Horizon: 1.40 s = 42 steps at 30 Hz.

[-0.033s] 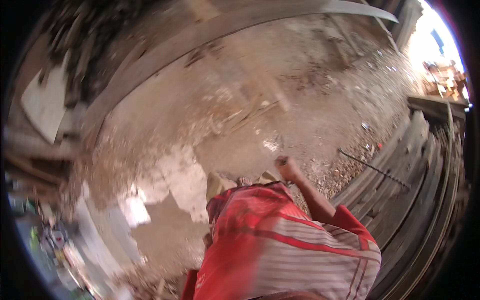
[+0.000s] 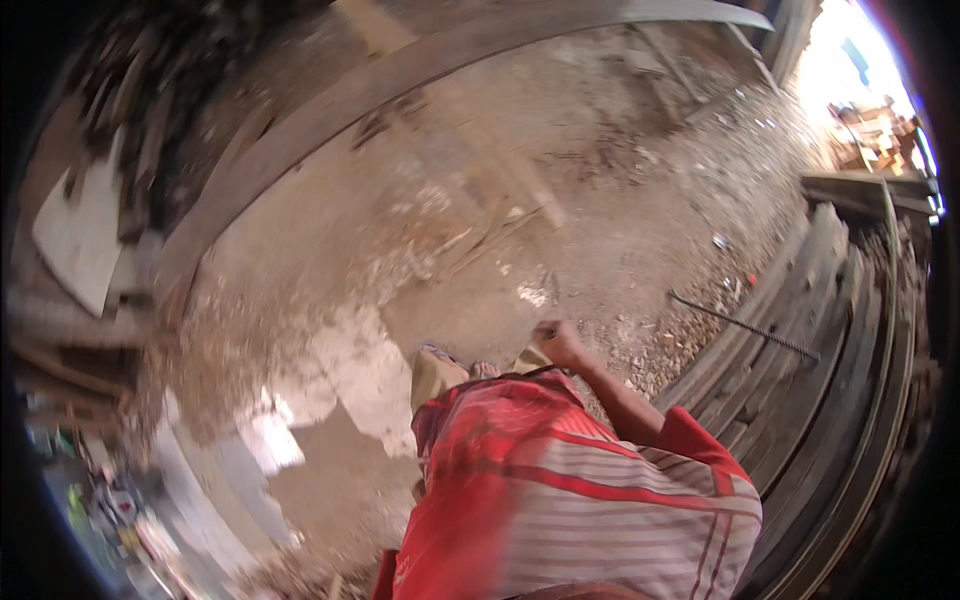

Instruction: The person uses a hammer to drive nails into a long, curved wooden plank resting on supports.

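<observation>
My right hand (image 2: 560,344) is closed in front of my lap, its forearm reaching out from the red sleeve. A small dark spot shows at the curled fingers, but what they hold, if anything, is too blurred to name. Beneath that hand lies the dirt floor (image 2: 600,250). Of my left arm, only a sliver of skin shows beside the red and striped shirt (image 2: 600,500); the fingers of that hand are hidden. A foot in a sandal (image 2: 440,354) appears just beyond the shirt's hem.
Weathered timber boards (image 2: 790,370) are stacked on the right, with a ridged metal rod (image 2: 745,325) lying across them. A long plank (image 2: 400,75) spans the far side. Loose wood strips (image 2: 490,240) lie ahead. Pale sheets (image 2: 200,490) and clutter sit at lower left.
My right hand has shifted slightly left and closer to my body, still closed. The whole view has turned a little, and the sandalled foot has come into sight.
</observation>
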Tool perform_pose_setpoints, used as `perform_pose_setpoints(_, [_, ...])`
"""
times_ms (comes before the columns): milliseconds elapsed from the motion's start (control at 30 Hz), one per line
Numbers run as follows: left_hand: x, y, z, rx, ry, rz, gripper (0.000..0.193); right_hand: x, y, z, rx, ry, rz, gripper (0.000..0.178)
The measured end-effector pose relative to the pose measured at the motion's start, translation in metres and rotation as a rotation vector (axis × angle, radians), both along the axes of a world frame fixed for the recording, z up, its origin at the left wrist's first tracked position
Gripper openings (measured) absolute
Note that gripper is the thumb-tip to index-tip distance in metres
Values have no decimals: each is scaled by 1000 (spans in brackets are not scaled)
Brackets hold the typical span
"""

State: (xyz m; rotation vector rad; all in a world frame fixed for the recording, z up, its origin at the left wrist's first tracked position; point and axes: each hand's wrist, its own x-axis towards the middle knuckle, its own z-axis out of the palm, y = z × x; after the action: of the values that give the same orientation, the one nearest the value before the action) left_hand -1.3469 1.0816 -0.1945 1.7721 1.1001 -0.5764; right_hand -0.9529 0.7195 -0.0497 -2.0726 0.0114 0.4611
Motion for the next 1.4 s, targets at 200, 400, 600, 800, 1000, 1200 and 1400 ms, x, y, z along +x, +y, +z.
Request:
perform_pose_setpoints(200, [65, 65, -14, 61, 70, -106, 38, 3, 38, 10, -129, 130, 117, 20])
perform_pose_setpoints(400, [248, 154, -47, -59, -137, -14, 37, 23, 16, 36, -262, 70, -132, 23])
perform_pose_setpoints(600, [468, 156, 37, -109, -405, -20, 28, 13, -36, 43, -372, 128, -365, 24])
perform_pose_setpoints(800, [614, 2, 132, 30, -702, -301, 30, -17, -101, -18, -419, 303, -515, 29])
perform_pose_setpoints(1000, [702, -168, 185, 89, -972, -641, 29, -69, -196, -92, -325, 405, -873, 31])
perform_pose_setpoints(1200, [790, -269, 219, 72, -975, -790, 34, -91, -262, -112, -325, 459, -1097, 34])
perform_pose_setpoints(1400, [901, -346, 244, 166, -1017, -946, 42, -61, -309, -122, -316, 316, -1184, 31])
